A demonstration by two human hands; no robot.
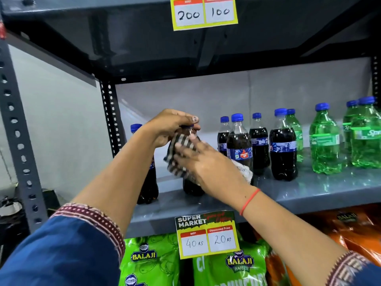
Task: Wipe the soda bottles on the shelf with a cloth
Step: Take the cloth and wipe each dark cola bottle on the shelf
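A dark cola bottle [191,187] stands on the grey shelf [309,190] near its front. My left hand [169,125] grips the top of this bottle around the cap. My right hand [198,159] presses a checked cloth [179,149] against the bottle's side, and a white part of the cloth hangs behind my wrist. Another cola bottle [147,182] stands behind my left forearm, partly hidden. To the right stand several more cola bottles [283,149] and green soda bottles [324,145], all with blue caps.
An upper shelf carries a yellow price tag [204,13]. A second tag [207,236] hangs on the shelf's front edge. Green snack bags [150,263] and orange bags [354,226] fill the shelf below. A perforated steel post [18,141] stands at the left.
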